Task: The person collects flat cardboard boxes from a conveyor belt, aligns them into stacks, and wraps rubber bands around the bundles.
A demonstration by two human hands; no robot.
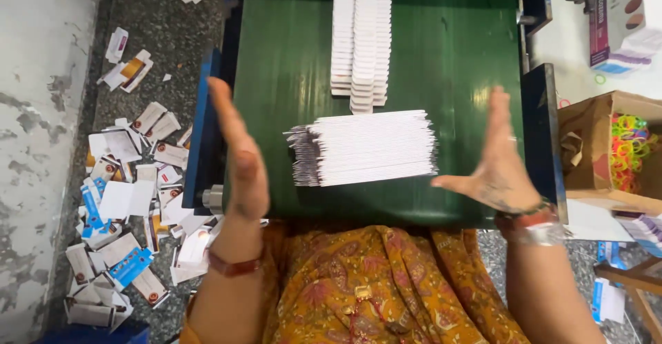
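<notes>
A stack of flat white cartons [365,149] lies on its side in the middle of the green worktop [455,54], its left end ragged and fanned, its right end squarer. The left hand [241,161] stands edge-on just left of the stack, palm turned toward it, fingers straight and pressed together, holding nothing. The right hand [500,161] faces it from the right, also flat and empty, its thumb tip very near the stack's lower right corner; touching or not, I cannot quite tell. The thin card looks light and stiff but slippery sheet on sheet, so it would likely handle best squeezed from both ends. A second row of cartons [362,33] lies beyond
</notes>
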